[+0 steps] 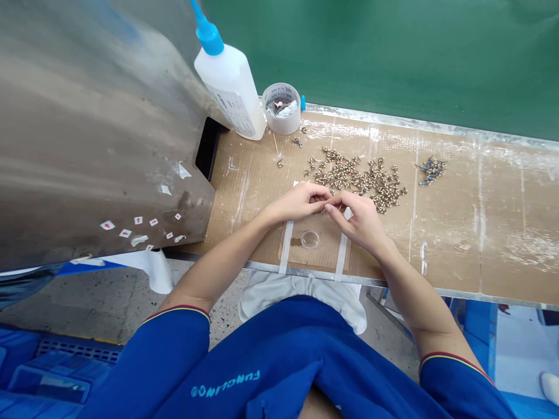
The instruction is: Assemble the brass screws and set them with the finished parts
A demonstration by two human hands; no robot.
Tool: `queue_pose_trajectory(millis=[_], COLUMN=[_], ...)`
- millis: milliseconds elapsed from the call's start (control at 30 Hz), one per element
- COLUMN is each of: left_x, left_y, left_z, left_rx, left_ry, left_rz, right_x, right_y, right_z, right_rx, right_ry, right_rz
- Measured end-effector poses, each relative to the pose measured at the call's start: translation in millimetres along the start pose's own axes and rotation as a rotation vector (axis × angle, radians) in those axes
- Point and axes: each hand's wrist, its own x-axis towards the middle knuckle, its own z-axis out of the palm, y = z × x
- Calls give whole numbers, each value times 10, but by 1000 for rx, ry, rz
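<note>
My left hand and my right hand meet fingertip to fingertip above the cardboard-covered bench. Fingers of both are closed in a pinch, and whatever lies between them is too small and covered to name. Just beyond the fingers spreads a pile of small brass-coloured metal parts with short stems. Nearer my body, a small round clear dish sits on a cardboard patch between two strips of white tape. Off to the right lies a smaller cluster of similar parts with blue on them.
A white bottle with a blue nozzle stands at the back left, beside a tape roll holding scraps. A thin stick lies near it. On the left rises a metal panel with small stickers; a green surface lies behind the bench.
</note>
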Motion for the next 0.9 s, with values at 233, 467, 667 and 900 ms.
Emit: queue_pose_trajectory(millis=[233, 467, 667, 900], left_x=[-4, 1, -1, 2], left_y=[1, 24, 15, 28], left_z=[1, 3, 7, -16], left_rx=[0, 4, 8, 11], left_ry=[0, -2, -1, 18], left_rz=[2, -9, -5, -19], right_x=[-9, -7, -10, 32], right_y=[11, 7, 12, -36], right_z=[12, 5, 5, -75], right_rx=[-28, -33, -6, 48], right_ry=[-9, -16, -26, 9], right_rz=[-4, 16, 47, 115])
